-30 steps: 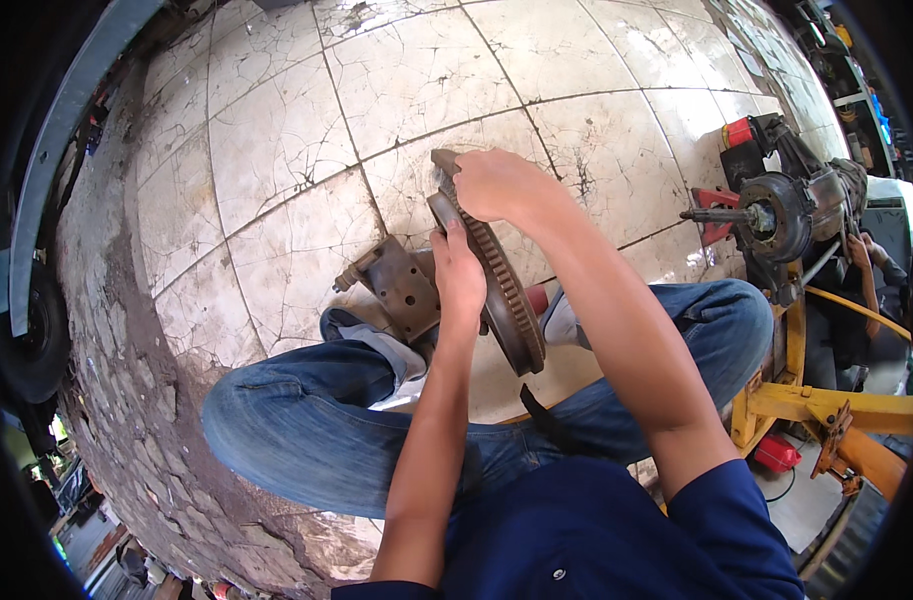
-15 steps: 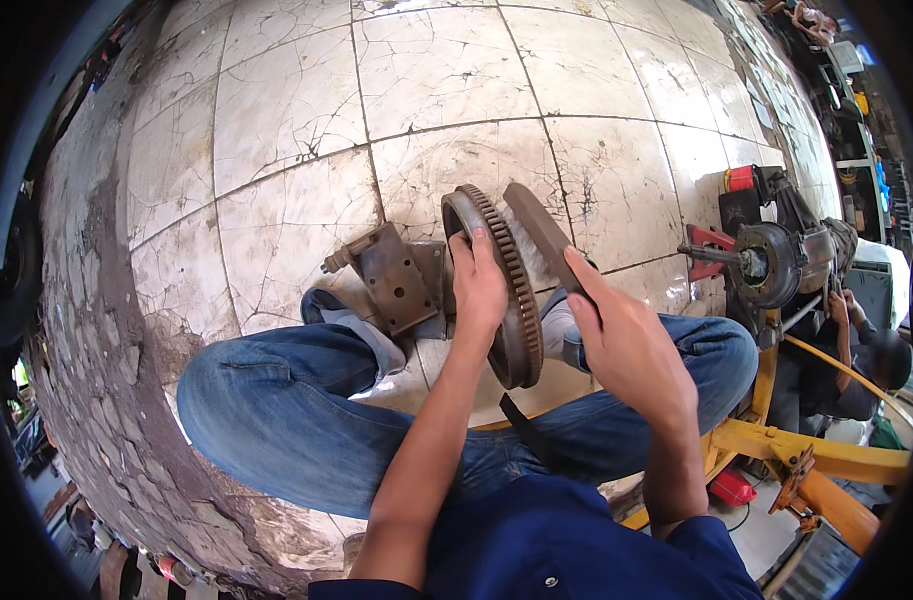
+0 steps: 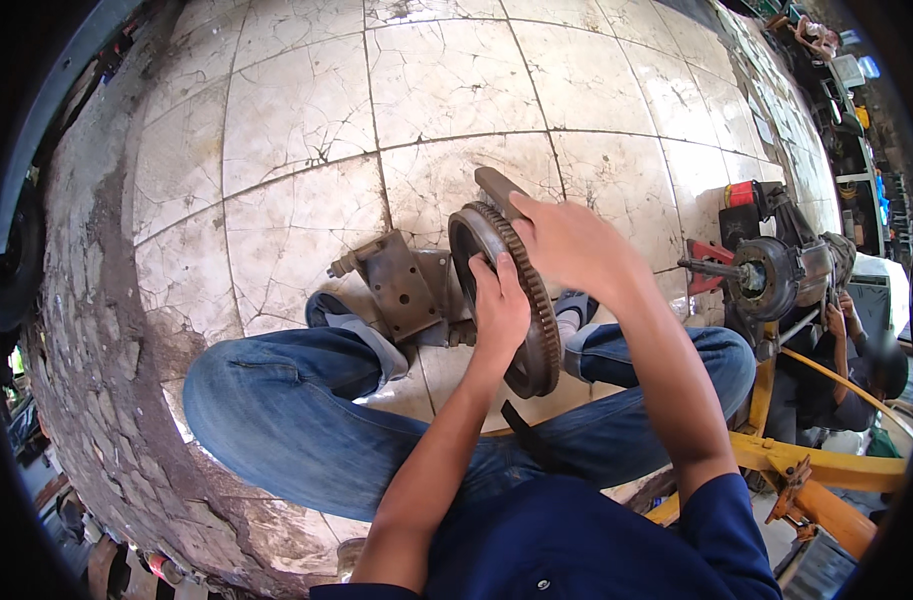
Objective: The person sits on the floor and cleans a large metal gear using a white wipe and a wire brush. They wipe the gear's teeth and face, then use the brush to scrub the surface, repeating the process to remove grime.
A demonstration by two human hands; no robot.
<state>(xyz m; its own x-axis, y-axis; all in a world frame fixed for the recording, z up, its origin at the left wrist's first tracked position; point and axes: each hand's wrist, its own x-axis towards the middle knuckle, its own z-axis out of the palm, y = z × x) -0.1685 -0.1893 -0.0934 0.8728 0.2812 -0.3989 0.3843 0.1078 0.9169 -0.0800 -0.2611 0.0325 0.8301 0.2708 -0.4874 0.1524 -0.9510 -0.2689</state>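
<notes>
A flywheel with a toothed ring gear (image 3: 543, 310) stands on edge between my legs, tilted slightly. My left hand (image 3: 500, 302) is closed on its near-left rim, fingers reaching over the inner side. In my right hand (image 3: 576, 240) is a flat grey-brown bar (image 3: 494, 185), gripped by one end. The bar lies by the upper part of the toothed rim, its free end pointing up and left. Whether it touches the teeth is hidden by my hand. To the left of the flywheel sits a drilled metal bracket (image 3: 401, 285) with a bolt on its side.
Cracked pale tiles (image 3: 296, 110) cover the floor. At right stands an axle hub assembly (image 3: 761, 275) near a red stand (image 3: 706, 265). A yellow metal frame (image 3: 816, 455) is at lower right. Another person's hand (image 3: 836, 318) shows beyond it. Rough broken paving (image 3: 96, 380) runs along the left.
My right hand has moved up and left with the bar, across to the flywheel's upper rim. The flywheel and my left hand have shifted slightly right and down in view.
</notes>
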